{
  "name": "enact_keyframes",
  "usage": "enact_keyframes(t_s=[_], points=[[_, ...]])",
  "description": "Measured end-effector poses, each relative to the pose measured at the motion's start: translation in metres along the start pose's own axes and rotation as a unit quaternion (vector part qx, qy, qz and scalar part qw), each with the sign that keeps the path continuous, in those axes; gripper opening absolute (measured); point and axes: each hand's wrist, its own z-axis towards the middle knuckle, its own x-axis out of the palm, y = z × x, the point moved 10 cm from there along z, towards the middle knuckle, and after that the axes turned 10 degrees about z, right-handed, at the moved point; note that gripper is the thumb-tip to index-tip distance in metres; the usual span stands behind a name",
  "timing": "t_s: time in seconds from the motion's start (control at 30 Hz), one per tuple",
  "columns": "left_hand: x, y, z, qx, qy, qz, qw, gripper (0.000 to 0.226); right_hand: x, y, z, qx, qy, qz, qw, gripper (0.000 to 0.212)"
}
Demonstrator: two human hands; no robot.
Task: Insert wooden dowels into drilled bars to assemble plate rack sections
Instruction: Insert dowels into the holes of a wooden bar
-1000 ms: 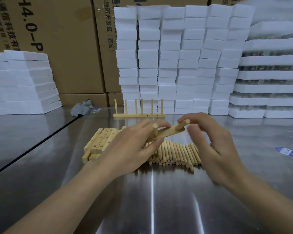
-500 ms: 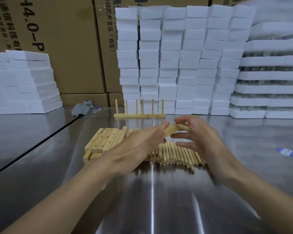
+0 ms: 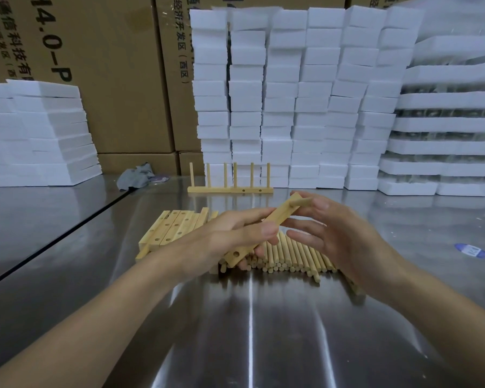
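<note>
Head view | left hand [image 3: 230, 238] grips bar [image 3: 280, 216] | right hand [image 3: 347, 236] pinches dowel [image 3: 299, 203], centre frame | advised: keep dowel square, press home

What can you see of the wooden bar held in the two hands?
The bar is a pale, square-edged length of wood, tilted with its far end higher. One round drilled hole shows near its low end. The left hand grips its middle, thumb on top. A dowel sticks from its high end, pinched by the right hand. It hangs above the pile of loose dowels.
</note>
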Motion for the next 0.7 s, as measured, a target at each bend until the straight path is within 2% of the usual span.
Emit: enact_keyframes(t_s=[0.07, 0.17, 0.3, 0.4, 0.7], points=[[-0.002, 0.004, 0.000, -0.006, -0.011, 0.004, 1.000, 0.074, 0.001, -0.003, 0.001, 0.013, 0.009, 0.016, 1.000, 0.086], [-0.006, 0.010, 0.001, -0.019, -0.026, 0.013, 0.999, 0.075, -0.005, -0.005, 0.003, 0.008, -0.016, 0.023, 1.000, 0.095], [-0.004, 0.010, 0.000, -0.022, -0.039, 0.014, 0.999, 0.074, -0.007, -0.005, 0.002, -0.004, -0.037, 0.022, 0.999, 0.090], [-0.003, 0.007, 0.001, -0.012, -0.047, 0.011, 0.999, 0.076, -0.013, -0.004, 0.003, -0.011, -0.065, 0.020, 0.998, 0.100], [-0.007, 0.001, 0.000, 0.008, -0.053, 0.004, 0.999, 0.082, -0.012, 0.003, 0.002, -0.038, -0.075, 0.014, 0.996, 0.085]])
